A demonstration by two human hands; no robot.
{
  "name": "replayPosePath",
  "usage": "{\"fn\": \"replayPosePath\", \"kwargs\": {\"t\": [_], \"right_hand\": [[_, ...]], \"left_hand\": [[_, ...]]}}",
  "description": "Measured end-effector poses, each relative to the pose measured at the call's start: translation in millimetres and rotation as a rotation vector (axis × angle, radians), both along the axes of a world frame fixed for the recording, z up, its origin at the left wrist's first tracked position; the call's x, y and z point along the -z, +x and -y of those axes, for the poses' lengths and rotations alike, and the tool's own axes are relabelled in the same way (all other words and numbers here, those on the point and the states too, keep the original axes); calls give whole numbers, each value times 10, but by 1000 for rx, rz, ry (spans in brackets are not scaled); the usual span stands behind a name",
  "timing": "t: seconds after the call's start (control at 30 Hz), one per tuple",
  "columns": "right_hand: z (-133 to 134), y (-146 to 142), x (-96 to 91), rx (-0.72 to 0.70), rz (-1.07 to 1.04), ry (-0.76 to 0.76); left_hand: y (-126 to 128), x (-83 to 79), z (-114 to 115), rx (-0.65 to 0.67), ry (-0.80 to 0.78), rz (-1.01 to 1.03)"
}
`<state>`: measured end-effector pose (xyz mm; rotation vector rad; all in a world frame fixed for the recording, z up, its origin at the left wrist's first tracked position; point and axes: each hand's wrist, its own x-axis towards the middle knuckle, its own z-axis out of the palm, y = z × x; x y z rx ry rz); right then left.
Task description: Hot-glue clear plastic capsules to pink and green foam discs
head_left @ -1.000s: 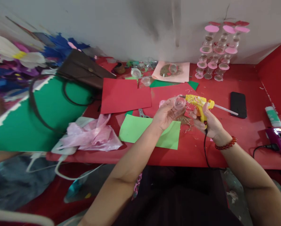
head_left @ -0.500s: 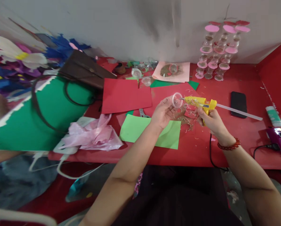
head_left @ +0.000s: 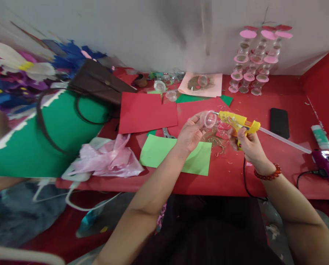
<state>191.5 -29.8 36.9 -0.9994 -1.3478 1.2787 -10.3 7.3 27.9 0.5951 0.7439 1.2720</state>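
Observation:
A small clear plastic cup (head_left: 210,119) is held in the fingers of my left hand (head_left: 192,131), its round rim turned toward the right. My right hand (head_left: 248,143) grips a yellow hot glue gun (head_left: 234,118) by its handle. The metal nozzle points left and is at the cup's rim; I cannot tell whether it touches. A long translucent glue stick (head_left: 285,140) sticks out of the gun's back end. Below the gun, pale shavings and brown grains (head_left: 216,140) are scattered over the red table (head_left: 230,180).
Light green paper (head_left: 200,162), red paper (head_left: 147,112) and scissors (head_left: 167,133) lie around my left arm. Stacked cup columns with pink discs (head_left: 248,76) stand at the back right. A black phone (head_left: 279,123) and purple device (head_left: 326,163) are rightward; a pink plastic bag (head_left: 109,158) lies left.
My right hand has moved the glue gun slightly right and tilted it, with the glue stick now sloping lower. The cup in my left hand has turned and shifted a little right.

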Motion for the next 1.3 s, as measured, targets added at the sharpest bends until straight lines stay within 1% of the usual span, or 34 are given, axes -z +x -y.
{"fn": "replayPosePath", "kwargs": {"t": [0.17,0.3,0.47,0.7,1.1,1.3], "right_hand": [[-18,-14,68,18,13,17],[-25,-18,69,34,25,30],[-37,-19,73,51,53,10],[-58,-17,131,72,55,-8],[-76,-3,175,84,43,-19],[-79,11,198,94,54,-15]], "left_hand": [[1,37,-4,17,5,-12],[-7,49,-7,24,6,-26],[-13,46,-14,31,-11,-20],[-11,57,-31,43,-12,-27],[-49,168,-82,83,20,-23],[-51,162,-83,94,21,-32]]}}
